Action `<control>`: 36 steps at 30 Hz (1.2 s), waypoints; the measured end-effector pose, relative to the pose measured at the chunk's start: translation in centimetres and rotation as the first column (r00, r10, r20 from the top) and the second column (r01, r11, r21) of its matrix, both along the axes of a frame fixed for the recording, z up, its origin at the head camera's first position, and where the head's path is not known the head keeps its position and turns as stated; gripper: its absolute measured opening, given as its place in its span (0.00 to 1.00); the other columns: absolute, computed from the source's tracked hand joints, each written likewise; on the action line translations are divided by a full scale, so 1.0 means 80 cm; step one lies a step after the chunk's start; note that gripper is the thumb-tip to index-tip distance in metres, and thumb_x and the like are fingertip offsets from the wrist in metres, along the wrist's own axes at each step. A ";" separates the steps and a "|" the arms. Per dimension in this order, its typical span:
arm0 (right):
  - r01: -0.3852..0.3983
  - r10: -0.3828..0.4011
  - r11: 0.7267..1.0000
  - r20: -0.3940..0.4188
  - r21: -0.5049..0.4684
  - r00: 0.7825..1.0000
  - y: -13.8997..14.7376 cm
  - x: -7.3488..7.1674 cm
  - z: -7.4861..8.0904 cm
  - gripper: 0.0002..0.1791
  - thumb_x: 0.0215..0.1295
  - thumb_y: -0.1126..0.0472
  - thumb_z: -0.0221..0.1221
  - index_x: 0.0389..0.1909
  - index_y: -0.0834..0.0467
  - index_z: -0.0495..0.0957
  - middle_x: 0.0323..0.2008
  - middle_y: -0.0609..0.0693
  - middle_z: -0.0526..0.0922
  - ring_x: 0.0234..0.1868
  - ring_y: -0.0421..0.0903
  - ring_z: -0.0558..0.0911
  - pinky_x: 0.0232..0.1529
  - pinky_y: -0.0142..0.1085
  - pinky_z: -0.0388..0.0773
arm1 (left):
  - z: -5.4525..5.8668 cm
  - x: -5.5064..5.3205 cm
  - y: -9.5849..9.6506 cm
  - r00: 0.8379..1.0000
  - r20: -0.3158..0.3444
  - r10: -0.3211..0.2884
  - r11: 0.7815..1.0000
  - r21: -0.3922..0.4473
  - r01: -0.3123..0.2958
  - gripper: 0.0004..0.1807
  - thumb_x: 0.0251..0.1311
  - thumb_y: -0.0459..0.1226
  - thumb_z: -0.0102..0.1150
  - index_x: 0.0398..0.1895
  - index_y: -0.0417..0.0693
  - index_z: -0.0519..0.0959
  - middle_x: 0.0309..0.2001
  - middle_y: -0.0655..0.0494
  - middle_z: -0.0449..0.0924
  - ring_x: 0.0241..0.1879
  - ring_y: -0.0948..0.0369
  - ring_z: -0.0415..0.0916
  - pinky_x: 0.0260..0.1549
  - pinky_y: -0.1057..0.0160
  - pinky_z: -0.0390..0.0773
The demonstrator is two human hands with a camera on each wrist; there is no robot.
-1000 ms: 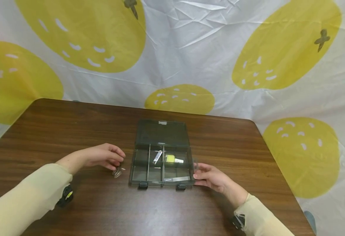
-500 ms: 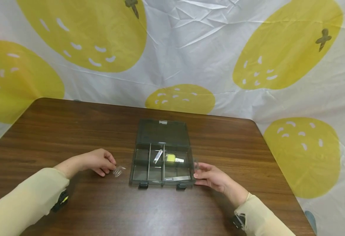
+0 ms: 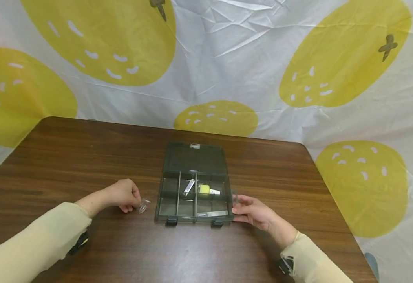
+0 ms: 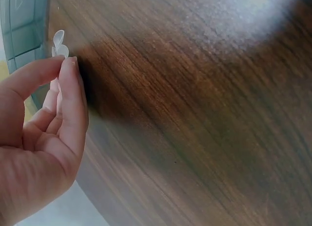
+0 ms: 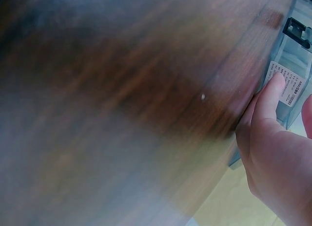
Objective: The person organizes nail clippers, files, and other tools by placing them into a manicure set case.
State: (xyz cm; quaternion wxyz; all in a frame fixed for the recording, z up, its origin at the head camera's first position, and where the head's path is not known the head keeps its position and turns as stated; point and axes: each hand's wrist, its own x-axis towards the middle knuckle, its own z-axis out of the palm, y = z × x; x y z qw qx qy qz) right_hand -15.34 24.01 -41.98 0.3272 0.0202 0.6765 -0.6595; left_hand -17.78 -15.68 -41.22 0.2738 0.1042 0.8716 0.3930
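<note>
Head view: my left hand [image 3: 123,194] is low over the counter [image 3: 192,255], to the left of the divided box [image 3: 169,207], pinching a small bunch of clear, petal-like pieces [image 3: 143,207] between thumb and forefinger. The left wrist view shows my fingertips pressed together on them, with the pieces poking out beyond; they are outside the box, near its left wall. My right hand [image 3: 254,213] grips the box at its right end, fingers against the wall, one of them lying on the printed label [image 5: 287,83] in the right wrist view.

The box is see-through grey, its lid [image 3: 194,159] folded back on the far side and two dark latches [image 3: 171,221] along the near edge. The middle column holds a silver nail clipper [image 3: 189,188], slanted. In the right column I have a yellow bottle [image 3: 208,190] lying on its side, white cap pointing right, and a flat grey strip [image 3: 212,214] along the near wall.
</note>
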 end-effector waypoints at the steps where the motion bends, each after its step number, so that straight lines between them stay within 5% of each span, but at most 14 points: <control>1: -0.001 0.001 1.000 0.000 0.000 1.000 0.000 0.000 0.000 0.37 0.61 0.72 0.52 0.68 0.73 0.45 0.41 0.47 0.72 0.40 0.35 0.77 0.47 0.33 0.79 | 0.000 0.000 0.000 1.000 0.002 0.000 1.000 0.000 0.000 0.04 0.45 0.29 0.56 0.23 0.36 0.80 0.13 0.60 0.73 0.14 0.70 0.71 0.17 0.69 0.78; 17: 0.009 -0.009 1.000 -0.006 0.014 1.000 0.000 0.000 0.000 0.38 0.61 0.72 0.53 0.68 0.73 0.45 0.45 0.50 0.70 0.41 0.35 0.76 0.47 0.33 0.79 | 0.015 -0.009 -0.008 0.996 0.086 -0.022 0.997 0.075 0.016 0.06 0.50 0.29 0.55 0.29 0.33 0.79 0.16 0.60 0.73 0.17 0.69 0.71 0.19 0.72 0.77; 36: 0.003 -0.002 1.000 -0.012 0.030 1.000 0.000 0.000 0.001 0.37 0.61 0.71 0.52 0.68 0.72 0.45 0.45 0.50 0.70 0.41 0.35 0.76 0.49 0.34 0.79 | 0.034 -0.027 0.029 0.989 0.112 -0.098 0.984 0.162 0.079 0.08 0.51 0.30 0.53 0.32 0.32 0.78 0.17 0.60 0.74 0.18 0.69 0.72 0.23 0.71 0.78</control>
